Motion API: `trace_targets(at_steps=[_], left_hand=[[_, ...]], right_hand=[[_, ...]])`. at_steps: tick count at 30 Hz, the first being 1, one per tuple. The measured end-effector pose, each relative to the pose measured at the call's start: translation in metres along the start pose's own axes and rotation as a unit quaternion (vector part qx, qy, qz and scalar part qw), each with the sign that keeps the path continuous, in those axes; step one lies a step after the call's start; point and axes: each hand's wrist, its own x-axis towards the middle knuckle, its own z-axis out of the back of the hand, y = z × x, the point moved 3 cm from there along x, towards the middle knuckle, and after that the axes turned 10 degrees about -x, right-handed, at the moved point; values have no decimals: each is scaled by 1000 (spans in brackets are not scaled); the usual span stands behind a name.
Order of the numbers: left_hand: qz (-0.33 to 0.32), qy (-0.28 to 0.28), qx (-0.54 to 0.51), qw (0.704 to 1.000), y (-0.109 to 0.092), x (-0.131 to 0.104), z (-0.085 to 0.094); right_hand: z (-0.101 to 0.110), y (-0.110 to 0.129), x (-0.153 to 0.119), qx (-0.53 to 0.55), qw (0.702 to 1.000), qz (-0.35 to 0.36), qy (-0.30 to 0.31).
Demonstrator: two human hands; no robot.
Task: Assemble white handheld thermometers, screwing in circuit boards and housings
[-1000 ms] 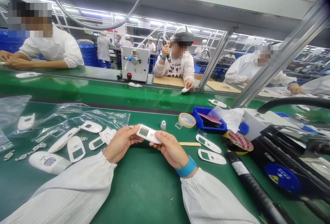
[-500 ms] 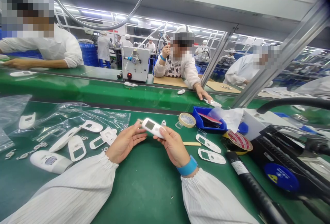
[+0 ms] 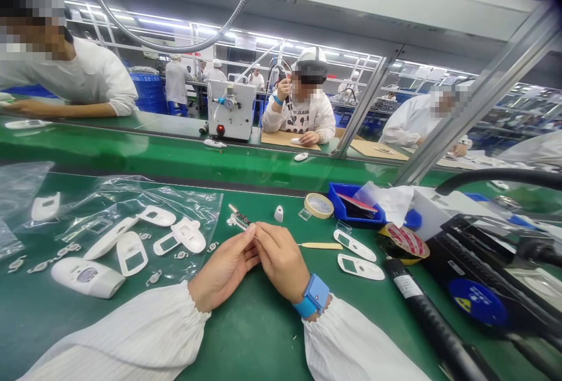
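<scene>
My left hand (image 3: pixel 226 270) and my right hand (image 3: pixel 281 258) meet at the fingertips over the bench. Both are closed around a white handheld thermometer (image 3: pixel 242 223), its body mostly hidden by my fingers. From its far end a thin metal probe with bare inner parts (image 3: pixel 237 213) sticks out, pointing up and left. Just beyond my right hand a small white cone-shaped cap (image 3: pixel 278 213) stands on the green bench. A pale yellow stick-like tool (image 3: pixel 321 246) lies to the right of that hand.
White housing shells (image 3: pixel 132 252) and small clips lie on clear plastic bags at left. Two front covers (image 3: pixel 360 267), a tape roll (image 3: pixel 319 205), a blue tray (image 3: pixel 351 202) and a black device (image 3: pixel 478 275) are at right. Beyond runs a green conveyor (image 3: pixel 175 155); co-workers sit behind it.
My hands have come together, and the thermometer has turned so its screen is out of sight. The co-worker opposite has drawn a hand back from the conveyor with a white part.
</scene>
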Motion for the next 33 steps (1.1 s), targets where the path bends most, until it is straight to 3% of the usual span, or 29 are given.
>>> trace_targets(at_steps=[8, 13, 15, 19, 22, 26, 33], left_hand=[[-37, -39, -65, 996, -4, 6, 10], [-40, -62, -60, 995, -7, 8, 17], [-25, -58, -43, 997, -9, 8, 17], [30, -41, -20, 999, -11, 6, 14], [45, -42, 1, 998, -11, 6, 13], [41, -27, 13, 999, -9, 6, 13], [31, -3, 40, 999, -4, 4, 12]], right_hand=[[-5, 18, -3, -38, 999, 22, 16], [1, 24, -1, 41, 999, 6, 9], [8, 18, 1, 116, 992, -53, -1], [17, -5, 0, 200, 950, -241, -9], [16, -15, -2, 222, 927, -301, 13], [10, -12, -3, 246, 927, -277, 61], [9, -5, -2, 189, 956, -208, 86]])
